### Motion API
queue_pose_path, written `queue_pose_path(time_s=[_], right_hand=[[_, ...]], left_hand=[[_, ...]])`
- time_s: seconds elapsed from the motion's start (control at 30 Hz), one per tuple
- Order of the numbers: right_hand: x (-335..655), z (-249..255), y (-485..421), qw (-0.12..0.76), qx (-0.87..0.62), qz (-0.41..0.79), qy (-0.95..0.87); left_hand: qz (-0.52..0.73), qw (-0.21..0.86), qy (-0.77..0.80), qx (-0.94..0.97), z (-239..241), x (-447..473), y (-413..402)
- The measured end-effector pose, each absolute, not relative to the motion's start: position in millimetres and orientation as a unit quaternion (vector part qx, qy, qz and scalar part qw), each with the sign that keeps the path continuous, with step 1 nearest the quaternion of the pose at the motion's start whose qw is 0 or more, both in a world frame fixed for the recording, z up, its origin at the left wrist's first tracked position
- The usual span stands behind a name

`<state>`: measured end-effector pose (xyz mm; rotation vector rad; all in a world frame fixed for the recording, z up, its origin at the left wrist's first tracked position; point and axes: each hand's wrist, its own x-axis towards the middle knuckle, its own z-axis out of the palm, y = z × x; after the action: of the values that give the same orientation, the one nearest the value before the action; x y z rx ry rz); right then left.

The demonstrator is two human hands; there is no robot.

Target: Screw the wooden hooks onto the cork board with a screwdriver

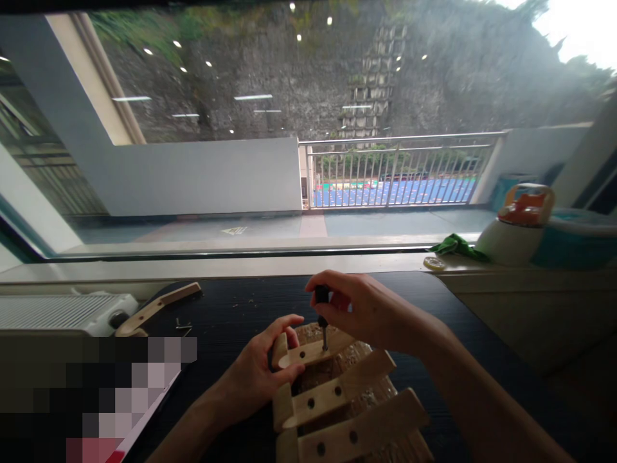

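Observation:
My right hand [354, 302] is closed around the black handle of a screwdriver [322, 315], held upright. Its tip meets a hole in the farthest of several pale wooden pieces [308, 350], each with round dark holes. These pieces lie across a brown, rough-looking wooden base [344, 366] wrapped partly in something shiny and clear. My left hand [267, 360] grips the left end of that same farthest wooden piece between thumb and fingers. Nearer to me, two more holed wooden pieces [364, 427] lie side by side on the base.
The dark table [226, 308] stands against a window sill [144, 267]. At its far left lie a loose wooden piece [166, 305] and small metal bits [182, 326]. A white radiator [67, 312] is at left. On the sill are a green cloth [457, 247] and a white bottle with orange top [513, 235].

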<state>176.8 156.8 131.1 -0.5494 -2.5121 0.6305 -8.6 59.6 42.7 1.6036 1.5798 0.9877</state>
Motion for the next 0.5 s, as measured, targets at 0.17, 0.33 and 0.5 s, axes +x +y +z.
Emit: queue_pose_path(time_s=[0.17, 0.33, 0.5], right_hand=[[177.6, 129.6, 158.8, 0.252, -0.211, 0.224, -0.917], [177.3, 129.3, 159.7, 0.253, -0.223, 0.203, -0.919], [178.3, 133.0, 156.1, 0.240, -0.224, 0.205, -0.922]], left_hand=[[0.376, 0.333, 0.611, 0.612, 43.2, -8.0, 59.8], [0.379, 0.330, 0.610, 0.613, 42.8, -8.2, 59.7], [0.381, 0.338, 0.610, 0.607, 44.4, -7.5, 59.1]])
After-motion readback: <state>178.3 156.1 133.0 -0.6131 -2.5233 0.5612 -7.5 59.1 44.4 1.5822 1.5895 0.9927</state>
